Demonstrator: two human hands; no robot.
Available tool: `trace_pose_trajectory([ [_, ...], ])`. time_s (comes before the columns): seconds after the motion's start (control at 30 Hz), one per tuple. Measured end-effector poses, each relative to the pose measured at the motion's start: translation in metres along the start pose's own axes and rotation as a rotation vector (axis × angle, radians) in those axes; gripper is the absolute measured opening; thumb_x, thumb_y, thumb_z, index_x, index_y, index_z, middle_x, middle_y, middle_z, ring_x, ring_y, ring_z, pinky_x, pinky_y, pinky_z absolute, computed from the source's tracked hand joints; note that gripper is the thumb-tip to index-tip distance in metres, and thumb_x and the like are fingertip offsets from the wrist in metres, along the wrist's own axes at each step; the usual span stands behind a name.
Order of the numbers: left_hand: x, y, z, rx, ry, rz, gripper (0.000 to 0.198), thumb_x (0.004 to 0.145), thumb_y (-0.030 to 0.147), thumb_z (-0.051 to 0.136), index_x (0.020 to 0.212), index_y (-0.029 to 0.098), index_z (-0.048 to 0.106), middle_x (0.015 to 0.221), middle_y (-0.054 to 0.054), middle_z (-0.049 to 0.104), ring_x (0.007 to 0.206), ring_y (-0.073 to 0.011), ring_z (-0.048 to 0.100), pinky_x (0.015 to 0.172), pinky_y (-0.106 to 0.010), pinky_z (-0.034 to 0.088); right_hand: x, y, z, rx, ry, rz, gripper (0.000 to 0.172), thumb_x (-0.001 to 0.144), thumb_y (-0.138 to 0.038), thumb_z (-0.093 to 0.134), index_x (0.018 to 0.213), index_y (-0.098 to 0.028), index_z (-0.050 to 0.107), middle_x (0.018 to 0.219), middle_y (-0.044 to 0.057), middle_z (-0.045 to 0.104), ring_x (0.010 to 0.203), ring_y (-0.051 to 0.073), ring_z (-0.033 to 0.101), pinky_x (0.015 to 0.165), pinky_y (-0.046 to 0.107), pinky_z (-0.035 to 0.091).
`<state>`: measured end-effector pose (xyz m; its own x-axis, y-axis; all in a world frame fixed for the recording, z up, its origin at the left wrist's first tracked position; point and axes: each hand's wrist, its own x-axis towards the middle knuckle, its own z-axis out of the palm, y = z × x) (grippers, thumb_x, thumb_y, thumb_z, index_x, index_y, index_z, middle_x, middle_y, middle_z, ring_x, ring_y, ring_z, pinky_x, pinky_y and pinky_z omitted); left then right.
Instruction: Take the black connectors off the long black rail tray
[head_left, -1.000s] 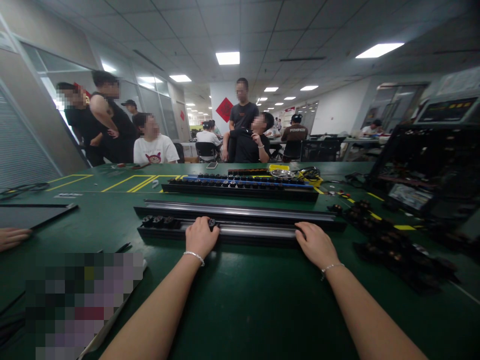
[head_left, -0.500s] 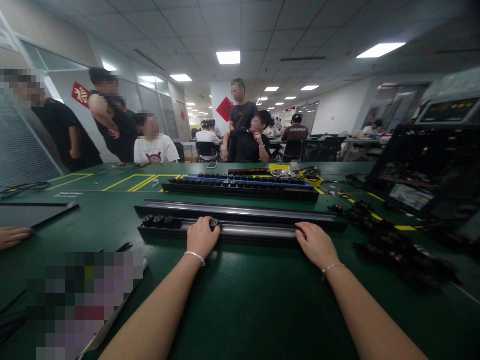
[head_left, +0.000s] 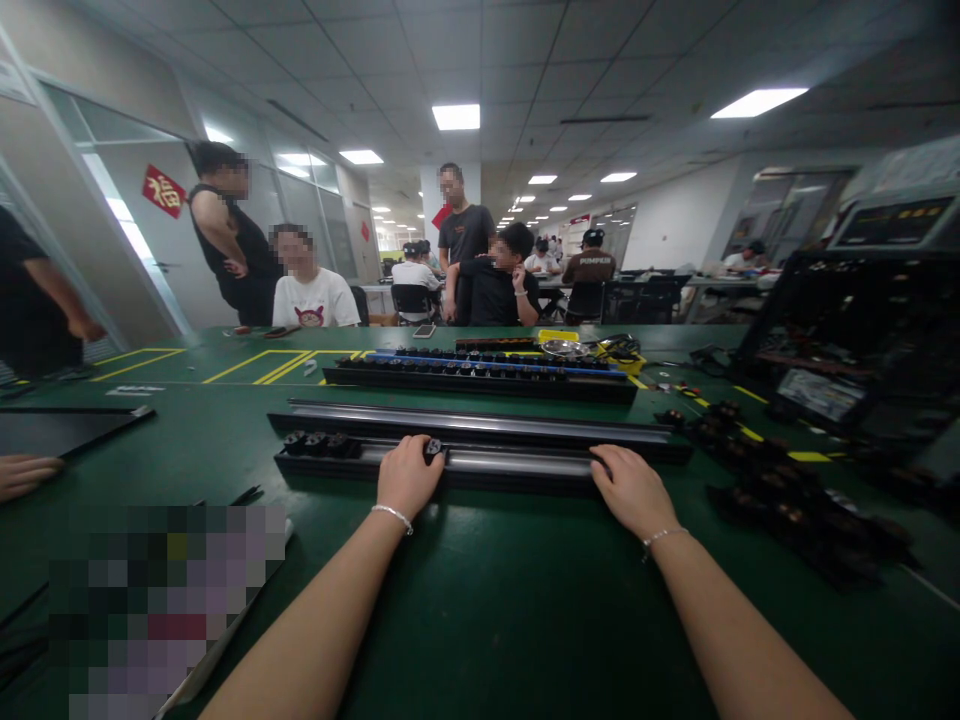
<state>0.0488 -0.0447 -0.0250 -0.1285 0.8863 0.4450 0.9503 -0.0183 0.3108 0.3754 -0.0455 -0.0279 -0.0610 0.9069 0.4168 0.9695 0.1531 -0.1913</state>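
In front of me lies a long black rail (head_left: 517, 463) with a shiny inner channel. My left hand (head_left: 409, 475) is closed around a small black round-topped part (head_left: 434, 452) in that channel, left of its middle. My right hand (head_left: 634, 490) grips the rail near its right end, thumb on the near side and fingers over the top. Several similar black parts (head_left: 316, 443) sit in the channel at the left end. Just behind lies a second black rail (head_left: 480, 420), whose channel shows no parts.
Farther back is a rail filled with black parts (head_left: 480, 372). A pile of black parts (head_left: 795, 490) lies at right, beside a black open-frame case (head_left: 825, 340). Another person's hand (head_left: 28, 476) rests at far left near a dark panel (head_left: 67, 430). People sit and stand beyond the green table (head_left: 495, 610).
My left hand and the small black part have shifted slightly to the right along the rail. My right hand stays in place. A person at far left has moved toward the frame's edge.
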Motion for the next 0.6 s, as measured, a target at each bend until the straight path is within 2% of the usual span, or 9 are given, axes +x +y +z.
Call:
trace_pose_trajectory([
  [0.23, 0.0009, -0.0017, 0.0033, -0.009, 0.014, 0.023, 0.034, 0.080, 0.034, 0.050, 0.108, 0.018, 0.058, 0.104, -0.007, 0.064, 0.098, -0.0225, 0.060, 0.087, -0.034, 0.045, 0.0004, 0.0007, 0.0003, -0.001, -0.009, -0.001, 0.042, 0.088, -0.033, 0.033, 0.112, -0.014, 0.060, 0.118, 0.009, 0.060, 0.112, 0.023, 0.051, 0.096, 0.039, 0.039],
  [0.37, -0.0001, 0.0003, 0.0043, -0.065, -0.002, 0.015, 0.039, 0.079, 0.036, 0.052, 0.115, 0.019, 0.054, 0.111, -0.006, 0.064, 0.102, -0.0217, 0.059, 0.090, -0.033, 0.044, 0.0000, 0.0008, 0.0005, 0.003, -0.002, -0.007, 0.042, 0.088, -0.033, 0.032, 0.112, -0.013, 0.061, 0.117, 0.009, 0.060, 0.112, 0.023, 0.051, 0.097, 0.038, 0.039],
  [0.6, -0.0015, 0.0031, 0.0027, -0.100, -0.042, -0.008, 0.041, 0.080, 0.039, 0.052, 0.116, 0.020, 0.053, 0.109, -0.005, 0.066, 0.100, -0.0205, 0.061, 0.089, -0.031, 0.044, 0.0000, 0.0008, 0.0006, 0.017, 0.005, -0.006, 0.041, 0.087, -0.033, 0.033, 0.110, -0.014, 0.061, 0.116, 0.010, 0.061, 0.111, 0.023, 0.051, 0.096, 0.039, 0.039],
])
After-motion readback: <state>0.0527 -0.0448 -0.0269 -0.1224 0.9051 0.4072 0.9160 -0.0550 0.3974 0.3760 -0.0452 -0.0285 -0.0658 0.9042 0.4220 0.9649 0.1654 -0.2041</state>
